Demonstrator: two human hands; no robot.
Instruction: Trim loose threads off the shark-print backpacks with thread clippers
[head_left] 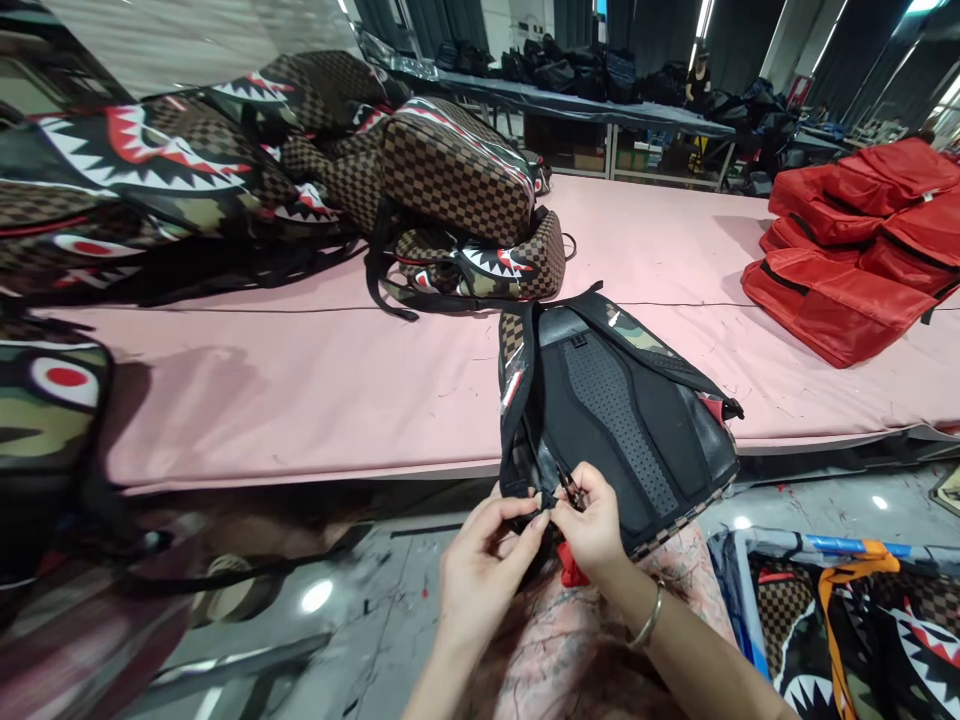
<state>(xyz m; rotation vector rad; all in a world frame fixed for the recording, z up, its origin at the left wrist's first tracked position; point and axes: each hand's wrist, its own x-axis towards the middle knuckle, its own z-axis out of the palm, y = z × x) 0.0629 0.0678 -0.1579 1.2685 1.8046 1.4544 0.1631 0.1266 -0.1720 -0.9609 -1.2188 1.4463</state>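
A backpack (pixel 615 420) lies with its black padded back panel up, partly on the pink table edge and partly over my lap. Its shoulder straps run along both sides, and checkered and camouflage fabric shows at the rim. My left hand (pixel 487 555) pinches a black strap end at the near left corner of the bag, between thumb and forefinger. Close against it, my right hand (pixel 596 525) is closed around small dark thread snips (pixel 571 490), their blades pointing at the bag. The fingertips of both hands nearly meet. A bit of red fabric (pixel 572 566) hangs below them.
The pink table (pixel 300 400) carries a heap of shark-mouth backpacks (pixel 457 170) at left and stacked red bags (pixel 855 260) at right. A blue-framed bin (pixel 739 600) with more bags stands at lower right. Another backpack (pixel 52 400) sits at far left. A person (pixel 699 80) is in the background.
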